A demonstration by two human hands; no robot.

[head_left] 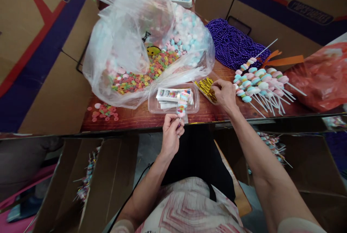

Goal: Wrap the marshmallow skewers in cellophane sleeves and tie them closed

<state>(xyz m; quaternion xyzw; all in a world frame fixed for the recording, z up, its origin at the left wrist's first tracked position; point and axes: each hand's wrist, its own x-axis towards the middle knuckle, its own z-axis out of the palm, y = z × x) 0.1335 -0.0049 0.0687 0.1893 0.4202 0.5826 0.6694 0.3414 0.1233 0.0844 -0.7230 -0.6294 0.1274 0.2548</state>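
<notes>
Two bare hands work at a table [130, 118], one on a candy skewer, the other at gold strips.
The person's left hand [170, 137] is closed, its fingers and thumb pinching the lower end of the candy skewer [182, 104], which stands roughly upright in front of a clear tub [150, 107] holding printed white packets [166, 94]. The right hand [225, 96] is partly curled, fingertips at the gold strips [204, 86] just beside the tub; whether it grips one cannot be told. A heap of candy skewers [261, 83] lies to its right, near a bundle of purple cord [234, 43]. Beyond the tub sits a clear plastic bag [123, 41] of ring-shaped and pastel candies.
</notes>
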